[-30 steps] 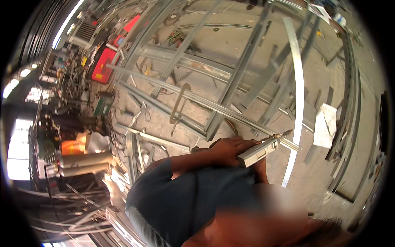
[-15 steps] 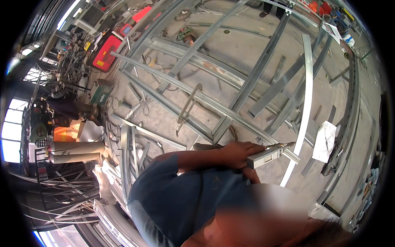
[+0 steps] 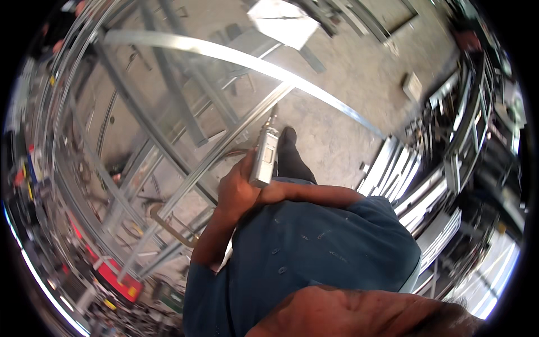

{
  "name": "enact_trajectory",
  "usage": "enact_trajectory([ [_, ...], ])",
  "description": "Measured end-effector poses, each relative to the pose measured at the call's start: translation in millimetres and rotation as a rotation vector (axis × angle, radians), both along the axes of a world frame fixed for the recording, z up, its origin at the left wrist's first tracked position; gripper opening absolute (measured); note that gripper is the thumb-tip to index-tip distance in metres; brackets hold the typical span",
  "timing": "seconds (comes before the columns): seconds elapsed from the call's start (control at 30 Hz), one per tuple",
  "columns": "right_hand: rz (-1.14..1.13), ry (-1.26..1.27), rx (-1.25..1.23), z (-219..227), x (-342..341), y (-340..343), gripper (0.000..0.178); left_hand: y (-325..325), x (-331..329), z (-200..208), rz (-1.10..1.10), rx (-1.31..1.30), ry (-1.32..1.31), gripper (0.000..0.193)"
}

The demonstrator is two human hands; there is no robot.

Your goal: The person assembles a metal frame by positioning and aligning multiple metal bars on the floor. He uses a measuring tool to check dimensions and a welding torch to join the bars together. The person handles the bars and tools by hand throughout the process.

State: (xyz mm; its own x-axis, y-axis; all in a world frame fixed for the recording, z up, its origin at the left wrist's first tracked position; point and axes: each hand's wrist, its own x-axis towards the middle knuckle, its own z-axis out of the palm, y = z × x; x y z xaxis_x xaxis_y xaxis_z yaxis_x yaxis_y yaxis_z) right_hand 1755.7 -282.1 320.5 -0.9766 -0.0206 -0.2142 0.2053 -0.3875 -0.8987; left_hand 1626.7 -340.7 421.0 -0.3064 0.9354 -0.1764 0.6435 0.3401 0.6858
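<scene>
Close in front of my blue shirt, my left hand (image 3: pixel 238 190) is wrapped against a short silver bar with a small window in its face, which looks like a spirit level (image 3: pixel 264 163). A thin, jagged metal end, blurred, sticks out past its far tip. My right hand (image 3: pixel 273 192) lies against the near end, beside my left wrist; its fingers are hidden. Just beyond runs a galvanized steel profile (image 3: pixel 216 154), whose far end meets a long bright metal strip (image 3: pixel 224 51). A C-shaped clamp (image 3: pixel 168 226) hangs by the profile's near end, left of my left forearm.
A welded steel frame (image 3: pixel 135 106) spreads over the floor at left. A white sheet (image 3: pixel 283 23) lies at the far side. Stacked metal profiles (image 3: pixel 390 168) stand to the right. A red case (image 3: pixel 115 281) sits at lower left. A dark shoe (image 3: pixel 288 136) shows beyond my hands.
My view has swung round to the right, so the frame now lies at left. The silver bar, pointing right before, now points away from me. My left hand stays on it.
</scene>
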Motion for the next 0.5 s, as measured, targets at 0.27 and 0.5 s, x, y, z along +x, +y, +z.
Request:
enact_trajectory([
  [0.27,-0.300,0.108,-0.190,-5,-7,10,0.052,60,0,-20,-0.156,-0.137,0.200,0.073],
  [0.5,-0.402,0.134,-0.127,-27,-15,19,0.058,86,-1,-33,-0.215,-0.042,0.239,0.069],
])
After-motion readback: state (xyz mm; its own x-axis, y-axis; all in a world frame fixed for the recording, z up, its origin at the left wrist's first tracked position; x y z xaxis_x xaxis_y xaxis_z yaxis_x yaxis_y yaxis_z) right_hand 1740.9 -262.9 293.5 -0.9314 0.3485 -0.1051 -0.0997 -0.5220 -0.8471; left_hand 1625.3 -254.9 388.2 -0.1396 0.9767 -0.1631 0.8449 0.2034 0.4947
